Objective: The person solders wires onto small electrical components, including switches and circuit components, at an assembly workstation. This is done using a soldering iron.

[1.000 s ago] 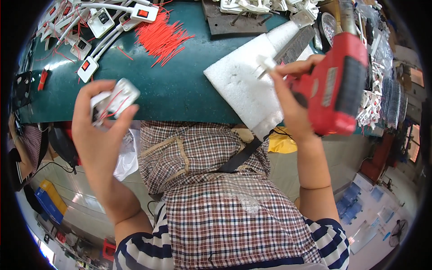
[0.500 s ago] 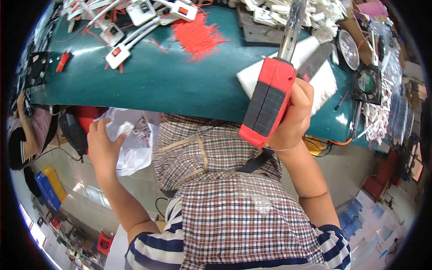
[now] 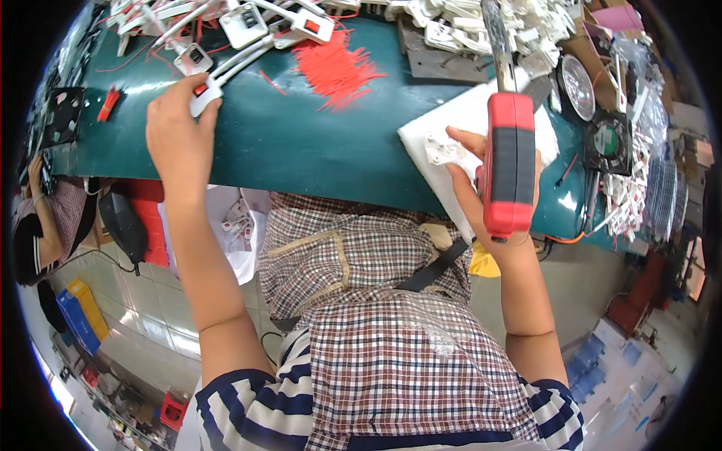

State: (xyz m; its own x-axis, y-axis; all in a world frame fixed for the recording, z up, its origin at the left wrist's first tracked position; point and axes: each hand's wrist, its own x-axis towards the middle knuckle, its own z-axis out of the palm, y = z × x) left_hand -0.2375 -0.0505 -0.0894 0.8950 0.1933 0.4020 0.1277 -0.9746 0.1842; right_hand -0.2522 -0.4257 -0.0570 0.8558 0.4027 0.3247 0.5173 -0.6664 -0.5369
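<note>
At the table's left side, my left hand (image 3: 180,139) is closed at the fingertips on a white switch housing (image 3: 204,101) with a red rocker. A white cable runs from that housing toward the pile behind. My right hand (image 3: 481,173) reaches in from the right. Its thumb and forefinger pinch a small white plastic part (image 3: 440,149) above a white pad (image 3: 429,120). A red-and-black hand tool (image 3: 511,161) with a long metal shaft (image 3: 496,37) stands upright in front of that palm, so the other fingers' hold on it is mostly hidden.
Red strips (image 3: 338,71) lie heaped on the green table (image 3: 301,150). White switches and cables pile up behind them. A dark metal block (image 3: 444,64) and a black fan (image 3: 608,143) sit to the right. An open white bag (image 3: 252,259) with small parts hangs by my lap.
My left hand has risen from the white bag to the switch housing on the table. The red-and-black tool has swung right and upright. My right thumb and forefinger now hold the white part.
</note>
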